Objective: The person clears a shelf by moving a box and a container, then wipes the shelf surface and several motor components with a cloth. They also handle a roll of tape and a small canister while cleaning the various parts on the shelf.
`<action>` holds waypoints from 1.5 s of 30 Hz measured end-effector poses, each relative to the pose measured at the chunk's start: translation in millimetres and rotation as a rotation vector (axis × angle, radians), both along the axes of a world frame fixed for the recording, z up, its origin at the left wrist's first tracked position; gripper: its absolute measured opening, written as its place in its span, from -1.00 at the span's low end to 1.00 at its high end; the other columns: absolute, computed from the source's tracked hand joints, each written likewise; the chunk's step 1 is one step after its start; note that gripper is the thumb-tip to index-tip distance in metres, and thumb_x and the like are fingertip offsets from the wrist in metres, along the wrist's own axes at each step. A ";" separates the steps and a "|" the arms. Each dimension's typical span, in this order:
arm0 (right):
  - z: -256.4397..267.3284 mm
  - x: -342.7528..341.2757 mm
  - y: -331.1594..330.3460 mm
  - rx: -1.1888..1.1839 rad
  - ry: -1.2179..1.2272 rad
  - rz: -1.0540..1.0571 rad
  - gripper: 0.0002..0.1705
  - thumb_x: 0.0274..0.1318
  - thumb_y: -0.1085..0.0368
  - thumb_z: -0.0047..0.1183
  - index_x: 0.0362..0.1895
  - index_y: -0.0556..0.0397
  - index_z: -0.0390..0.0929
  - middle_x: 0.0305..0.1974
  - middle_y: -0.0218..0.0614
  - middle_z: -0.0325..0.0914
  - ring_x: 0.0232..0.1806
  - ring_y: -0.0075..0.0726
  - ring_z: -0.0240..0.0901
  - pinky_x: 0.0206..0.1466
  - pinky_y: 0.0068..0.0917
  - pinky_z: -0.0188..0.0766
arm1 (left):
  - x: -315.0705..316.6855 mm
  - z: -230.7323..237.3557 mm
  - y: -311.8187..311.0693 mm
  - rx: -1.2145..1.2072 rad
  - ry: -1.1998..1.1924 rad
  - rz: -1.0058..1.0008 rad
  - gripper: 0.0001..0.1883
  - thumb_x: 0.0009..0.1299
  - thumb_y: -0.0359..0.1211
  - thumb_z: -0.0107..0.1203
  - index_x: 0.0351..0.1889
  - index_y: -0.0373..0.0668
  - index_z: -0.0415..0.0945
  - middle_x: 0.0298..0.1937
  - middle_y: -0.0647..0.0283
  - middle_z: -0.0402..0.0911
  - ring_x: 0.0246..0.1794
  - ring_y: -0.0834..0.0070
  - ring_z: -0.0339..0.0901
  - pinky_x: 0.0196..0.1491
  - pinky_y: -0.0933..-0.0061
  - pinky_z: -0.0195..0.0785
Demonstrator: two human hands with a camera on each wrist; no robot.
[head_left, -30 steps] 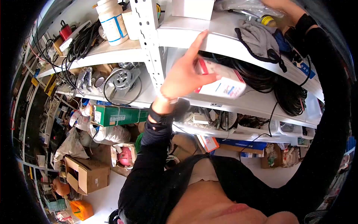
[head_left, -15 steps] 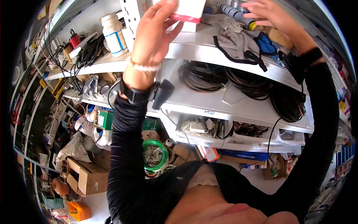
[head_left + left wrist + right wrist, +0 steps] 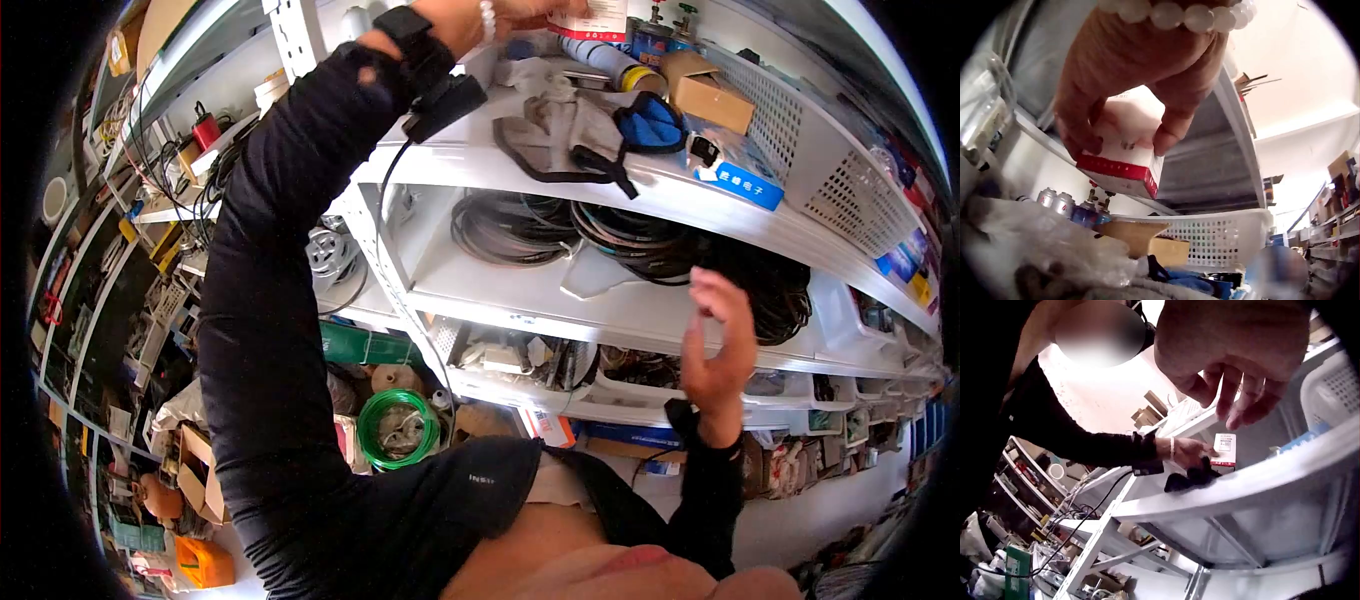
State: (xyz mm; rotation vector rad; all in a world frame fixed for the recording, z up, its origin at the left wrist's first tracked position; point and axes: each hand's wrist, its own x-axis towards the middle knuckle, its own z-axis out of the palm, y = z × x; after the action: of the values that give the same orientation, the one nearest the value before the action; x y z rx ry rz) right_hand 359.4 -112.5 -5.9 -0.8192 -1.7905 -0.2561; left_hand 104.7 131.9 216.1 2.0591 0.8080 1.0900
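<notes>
At the top edge of the head view my left hand (image 3: 455, 22) reaches over the upper shelf (image 3: 450, 155). It grips a small white-and-red box (image 3: 597, 22), thumb on one side and fingers on the other, as the left wrist view shows. Grey work gloves with black trim (image 3: 560, 135) lie at the shelf's front, below the box. Lower down, my right hand (image 3: 722, 345) hangs in the air before the middle shelf, its fingers loosely bent with nothing in them. Coiled black cables (image 3: 640, 240) lie behind it.
Behind the gloves are a grey tube with a yellow end (image 3: 610, 62), an open brown carton (image 3: 710, 95) and canisters with red and green valves (image 3: 652, 40). A white perforated basket (image 3: 855, 190) and a blue box (image 3: 745, 185) stand right of them. A white post (image 3: 295, 40) rises at left.
My left hand has carried the white-and-red box up and over to the right above the upper shelf. My right hand has come down from that shelf to below its front edge.
</notes>
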 end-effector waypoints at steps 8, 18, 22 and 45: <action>-53.1 35.3 -12.2 -0.223 0.261 -0.042 -0.65 -0.04 0.63 -0.08 -0.11 0.14 0.48 0.00 -0.05 0.49 -0.07 -0.13 0.48 -0.16 -0.44 0.42 | 14.6 -4.1 128.8 0.178 0.691 0.413 -0.77 0.19 -0.25 0.34 -0.21 -0.07 0.69 -0.28 0.33 0.64 -0.36 0.57 0.51 -0.44 0.48 0.37; -62.6 50.2 -0.2 -0.306 0.298 -0.007 -0.66 -0.01 0.63 -0.11 -0.11 0.15 0.48 0.00 -0.06 0.49 -0.06 -0.16 0.47 -0.17 -0.47 0.43 | 27.3 -17.4 111.9 0.134 0.865 0.652 -0.40 0.21 0.19 0.18 -0.13 -0.16 0.62 -0.39 0.21 0.57 -0.54 0.54 0.44 -0.56 0.54 0.32; -51.2 48.1 9.5 -0.238 0.205 0.030 -0.68 -0.03 0.63 -0.09 -0.14 0.16 0.48 -0.04 -0.04 0.50 -0.09 -0.10 0.47 -0.15 -0.42 0.42 | 3.6 1.1 50.7 0.311 1.153 0.367 -0.19 0.19 0.37 0.00 0.16 -0.08 0.49 0.03 0.05 0.56 -0.02 0.23 0.52 0.02 0.22 0.37; 141.1 -53.2 91.7 -0.214 -0.484 -0.011 -0.43 0.21 -0.06 -0.03 0.09 0.14 0.36 0.06 0.04 0.44 0.10 0.21 0.36 0.14 -0.15 0.30 | -84.7 -40.4 -31.2 0.940 0.842 0.378 -0.78 0.25 -0.48 -0.03 -0.20 -0.21 0.60 -0.05 0.11 0.60 -0.03 0.13 0.53 0.05 0.25 0.39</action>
State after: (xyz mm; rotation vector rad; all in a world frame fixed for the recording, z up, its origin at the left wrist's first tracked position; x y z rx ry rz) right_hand 306.2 -20.8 135.2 -0.9770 -2.2962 -0.2906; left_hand 20.0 100.7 175.7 3.3755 1.2720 0.8279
